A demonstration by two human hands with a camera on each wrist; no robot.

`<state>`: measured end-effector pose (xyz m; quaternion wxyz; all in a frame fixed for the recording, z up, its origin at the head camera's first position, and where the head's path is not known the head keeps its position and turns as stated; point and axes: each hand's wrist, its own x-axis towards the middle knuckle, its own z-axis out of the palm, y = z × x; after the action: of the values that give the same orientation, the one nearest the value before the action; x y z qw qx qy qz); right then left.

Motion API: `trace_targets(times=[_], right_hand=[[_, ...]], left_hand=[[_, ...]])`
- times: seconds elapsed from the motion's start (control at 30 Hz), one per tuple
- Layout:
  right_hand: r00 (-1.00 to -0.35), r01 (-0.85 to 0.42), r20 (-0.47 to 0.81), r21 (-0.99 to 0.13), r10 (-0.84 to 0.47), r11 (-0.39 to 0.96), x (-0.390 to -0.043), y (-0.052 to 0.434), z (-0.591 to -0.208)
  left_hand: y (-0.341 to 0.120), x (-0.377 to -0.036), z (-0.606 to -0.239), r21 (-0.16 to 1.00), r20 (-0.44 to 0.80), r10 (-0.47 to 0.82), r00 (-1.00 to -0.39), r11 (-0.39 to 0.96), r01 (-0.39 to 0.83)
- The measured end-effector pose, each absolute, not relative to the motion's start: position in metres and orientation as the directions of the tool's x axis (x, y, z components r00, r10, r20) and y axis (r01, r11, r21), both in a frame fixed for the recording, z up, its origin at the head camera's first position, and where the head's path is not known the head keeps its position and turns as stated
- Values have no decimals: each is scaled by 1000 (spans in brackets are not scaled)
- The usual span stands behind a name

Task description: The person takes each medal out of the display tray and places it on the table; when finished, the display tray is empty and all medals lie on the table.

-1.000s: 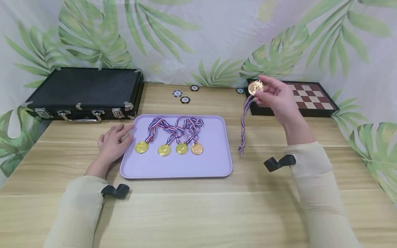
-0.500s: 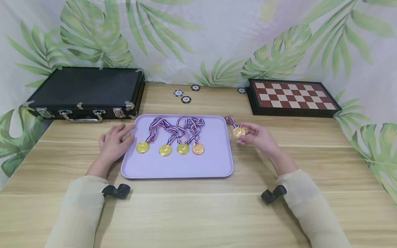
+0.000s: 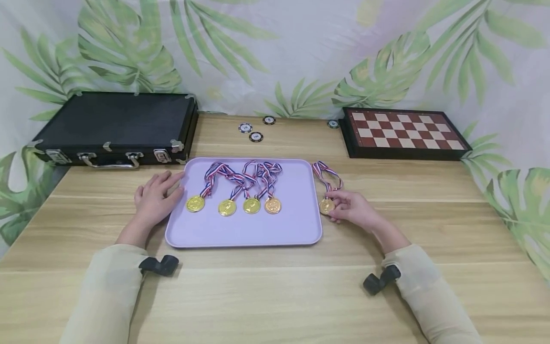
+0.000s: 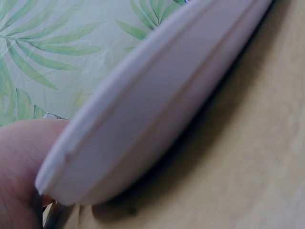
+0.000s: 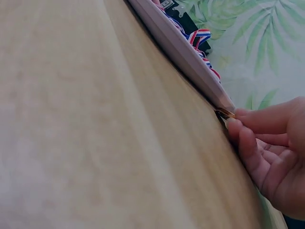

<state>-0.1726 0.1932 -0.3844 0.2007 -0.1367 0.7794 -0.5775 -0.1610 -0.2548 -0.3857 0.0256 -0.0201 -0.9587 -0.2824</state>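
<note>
My right hand [image 3: 354, 209] pinches a gold medal [image 3: 326, 206] between thumb and fingers, low beside the right rim of the lilac tray [image 3: 245, 236]. Its striped ribbon [image 3: 330, 174] lies looped on the table behind it. In the right wrist view only a thin edge of the medal [image 5: 225, 113] shows at the fingertips. On the tray several medals stand in a row, from a gold one [image 3: 195, 203] at the left to a more coppery one [image 3: 272, 205], their ribbons bunched behind. My left hand [image 3: 155, 199] rests on the table with relaxed fingers, touching the tray's left edge.
A black case [image 3: 116, 126] with metal latches lies at the back left. Several poker chips, one of them a black chip [image 3: 256, 137], lie behind the tray. A chessboard [image 3: 406, 134] sits at the back right, before a leaf-patterned cloth [image 3: 301, 57].
From above the chessboard, my right hand has brought the medal down and left to the table beside the tray, its ribbon now laid out behind. The left hand stays put.
</note>
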Motion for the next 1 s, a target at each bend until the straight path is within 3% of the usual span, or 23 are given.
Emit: trace_targets(times=[0.2,0.4,0.63,0.77,1.0], right_hand=[[-873,-234,-44,-836,-486,496,-174,193,-382],[-867,-335,7,-748,-498,573,-174,193,-380],[-876,-235,-3,-870,-481,433,-176,196,-374],[-892,-214,16,-895,-452,390,-171,179,-352],[-819,-378,149,-866,-554,328,-168,127,-350]], left_hand=[[-256,-161,-386,537,74,23,-997,841,60],[-255,-162,-385,535,66,18,-998,844,50],[-254,-162,-384,532,60,21,-998,845,50],[-255,-162,-384,534,55,24,-998,844,50],[-255,-162,-386,538,43,20,-999,842,41]])
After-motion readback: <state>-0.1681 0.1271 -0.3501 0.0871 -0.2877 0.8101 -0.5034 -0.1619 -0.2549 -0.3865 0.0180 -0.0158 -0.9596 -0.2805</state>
